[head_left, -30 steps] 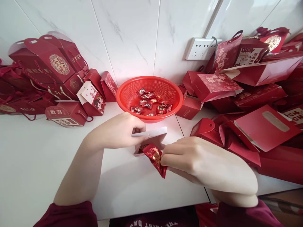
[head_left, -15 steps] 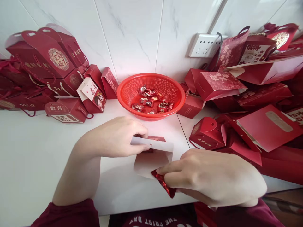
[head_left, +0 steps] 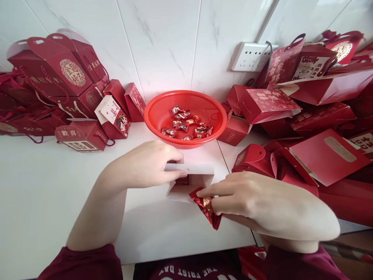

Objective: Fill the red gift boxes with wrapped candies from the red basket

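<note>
My left hand [head_left: 151,163] pinches the upper flap of a small paper box [head_left: 201,181] between thumb and fingers. The box's pale inside faces me, and a dark red wrapped piece [head_left: 183,180] shows within it. Close to the box's near right edge, my right hand [head_left: 233,198] grips a shiny red foil packet [head_left: 206,206] with gold print. Behind the box stands a red plastic basket [head_left: 186,143] with several wrapped candies [head_left: 182,126] inside.
Red gift boxes [head_left: 72,74] are stacked at the left against the tiled wall. More red boxes [head_left: 329,155] pile up at the right, below a white power strip [head_left: 251,56]. The white table [head_left: 72,186] runs beneath everything.
My right hand has lifted the foil packet slightly up and to the right. The box's opening has tilted, so the red piece inside shows more clearly. My left hand keeps its pinch.
</note>
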